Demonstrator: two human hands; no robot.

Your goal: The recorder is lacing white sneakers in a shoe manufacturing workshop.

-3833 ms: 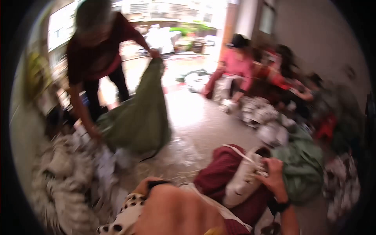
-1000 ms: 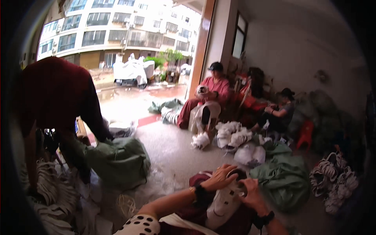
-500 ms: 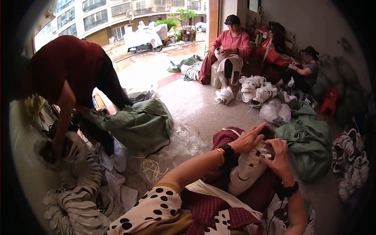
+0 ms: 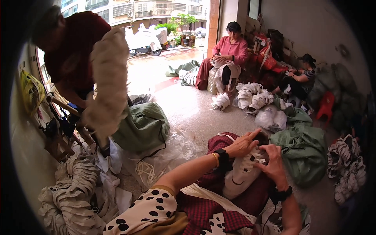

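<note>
A white shoe upper (image 4: 236, 177) with a dark lining lies over my lap, its collar end pointing away from me. Across its top runs white lacing (image 4: 250, 159). My left hand (image 4: 243, 145) is closed on the upper's far left edge near the collar, index finger stretched along it. On the other side my right hand (image 4: 273, 161) grips the right edge, thumb and fingers bent at the lacing. Whether a lace end is pinched in it is too small to tell. White lace strands (image 4: 196, 192) lie across my checked apron (image 4: 201, 205).
Bundled shoe uppers (image 4: 74, 196) are heaped at left, others (image 4: 344, 168) at far right. A green sack (image 4: 303, 152) lies just beyond my right hand, another sack (image 4: 143, 127) beyond clear plastic (image 4: 178, 147). A standing person (image 4: 74, 55) is at left; two seated people work farther back.
The person at left has straightened up and lifted a long stack of uppers. My hands stay on the shoe upper, with small shifts of the fingers at the lacing.
</note>
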